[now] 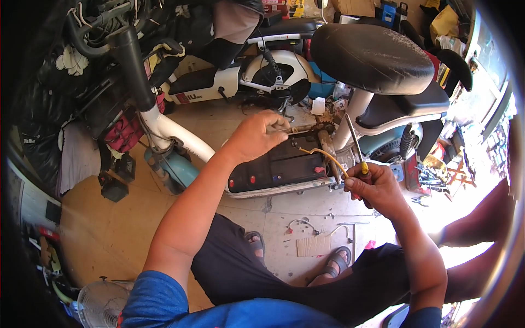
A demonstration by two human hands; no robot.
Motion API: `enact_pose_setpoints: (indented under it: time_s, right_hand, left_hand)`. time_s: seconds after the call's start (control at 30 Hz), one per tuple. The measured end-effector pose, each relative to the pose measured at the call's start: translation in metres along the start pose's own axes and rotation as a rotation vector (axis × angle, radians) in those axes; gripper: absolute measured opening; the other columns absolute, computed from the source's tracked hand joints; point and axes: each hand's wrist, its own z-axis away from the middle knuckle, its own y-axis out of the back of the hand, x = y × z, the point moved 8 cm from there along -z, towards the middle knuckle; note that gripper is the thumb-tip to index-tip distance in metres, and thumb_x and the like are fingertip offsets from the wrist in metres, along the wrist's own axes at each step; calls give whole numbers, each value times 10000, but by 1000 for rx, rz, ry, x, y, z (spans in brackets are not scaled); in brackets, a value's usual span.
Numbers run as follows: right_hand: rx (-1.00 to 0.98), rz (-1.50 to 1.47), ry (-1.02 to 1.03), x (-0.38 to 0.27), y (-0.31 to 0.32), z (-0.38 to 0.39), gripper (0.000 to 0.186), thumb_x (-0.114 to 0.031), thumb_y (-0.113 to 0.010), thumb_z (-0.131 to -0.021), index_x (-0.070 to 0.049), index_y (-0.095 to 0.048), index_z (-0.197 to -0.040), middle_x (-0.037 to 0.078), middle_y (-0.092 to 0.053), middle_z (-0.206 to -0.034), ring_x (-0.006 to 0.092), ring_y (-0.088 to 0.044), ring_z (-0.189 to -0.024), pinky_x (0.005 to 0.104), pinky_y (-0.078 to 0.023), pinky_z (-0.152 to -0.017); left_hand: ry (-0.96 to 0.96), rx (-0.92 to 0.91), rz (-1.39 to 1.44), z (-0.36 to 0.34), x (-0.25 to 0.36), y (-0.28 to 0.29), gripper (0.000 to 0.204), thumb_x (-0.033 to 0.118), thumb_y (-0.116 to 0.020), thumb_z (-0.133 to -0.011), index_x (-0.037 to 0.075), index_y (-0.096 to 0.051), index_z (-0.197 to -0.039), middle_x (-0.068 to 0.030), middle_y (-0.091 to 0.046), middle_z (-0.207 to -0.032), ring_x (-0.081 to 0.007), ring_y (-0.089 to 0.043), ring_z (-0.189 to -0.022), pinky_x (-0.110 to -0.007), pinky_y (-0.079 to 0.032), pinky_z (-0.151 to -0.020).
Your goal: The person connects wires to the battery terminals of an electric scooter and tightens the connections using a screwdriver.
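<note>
My right hand (377, 185) is closed around the handle of a screwdriver (355, 139), whose long shaft points up past the seat post. Its thumb and finger also pinch the end of a yellow wire (325, 153). That wire runs left to a dark end piece above the black battery (279, 168) in the scooter's floor. Over the battery's far edge, my left hand (257, 135) has its fingers bent together beside a rusty metal part (302, 129). Whatever lies between those fingertips is too small to make out.
The scooter's white frame tube (178, 131) rises on the left, and its black seat (377, 57) overhangs on the right. Behind stands another white scooter (213, 87). A cardboard piece (313, 246) and loose wires lie near my feet. A person's leg shows at right.
</note>
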Motion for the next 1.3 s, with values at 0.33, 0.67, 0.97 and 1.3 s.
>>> enact_pose_setpoints:
  time_s: [0.33, 0.67, 0.97, 1.3]
  right_hand:
    - [-55, 70, 14, 9, -11, -1, 200, -148, -833, -970, 7, -788, -1088, 2, -702, -778, 60, -638, -701, 242, -529, -645]
    - [-176, 341, -81, 8, -17, 20, 205, -196, -902, -904, -45, -829, -1022, -95, -555, -671, 11, -432, -632, 238, -361, -559]
    - [-89, 284, -162, 14, -10, 13, 227, -163, -902, -906, -7, -815, -1048, -56, -623, -721, 40, -520, -692, 241, -448, -621]
    - [-35, 106, -194, 21, -12, 11, 248, -81, -891, -895, 19, -764, -1083, 10, -711, -805, 68, -608, -708, 249, -512, -651]
  left_hand:
    - [-370, -81, -15, 22, 81, -37, 293, 187, -809, -927, 84, -769, -1198, -91, -751, -1194, -214, -721, -1017, -328, -584, -849]
    - [-472, -123, -197, 93, 109, -113, 147, 148, -703, -952, 61, -703, -1070, -116, -680, -922, -344, -704, -830, -457, -567, -716]
    - [-234, -14, -65, 102, 88, -123, 123, 130, -711, -959, 28, -689, -1023, -146, -706, -865, -357, -718, -821, -463, -552, -712]
    - [204, -294, 506, 111, 62, -176, 223, 158, -681, -1063, -34, -647, -1171, -96, -753, -858, -155, -708, -761, -333, -555, -721]
